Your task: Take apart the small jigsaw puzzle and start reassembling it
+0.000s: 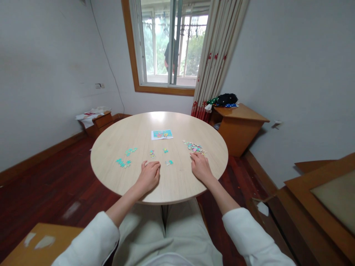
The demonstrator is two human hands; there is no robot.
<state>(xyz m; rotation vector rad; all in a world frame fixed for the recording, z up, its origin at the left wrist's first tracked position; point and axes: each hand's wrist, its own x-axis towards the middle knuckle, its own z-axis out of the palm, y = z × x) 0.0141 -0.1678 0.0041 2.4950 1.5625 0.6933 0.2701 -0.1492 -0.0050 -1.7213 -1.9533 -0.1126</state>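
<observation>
Pale, smooth wood grain is shown by the surface (174, 186), glossed by light at its twelve o'clock edge; near three, card-like puzzle pieces (194, 147) are heaped. At the view's eight o'clock, glossy wood flooring (55, 199) is seen.

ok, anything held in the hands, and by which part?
Can't tell: nothing shows in the left hand, or in the right hand beside the puzzle-piece pile, but a small piece could be hidden.

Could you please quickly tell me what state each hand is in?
Left hand: loosely curled at the table; whether it holds anything cannot be told.
Right hand: half-curled beside the puzzle pile; grip cannot be told.
</observation>
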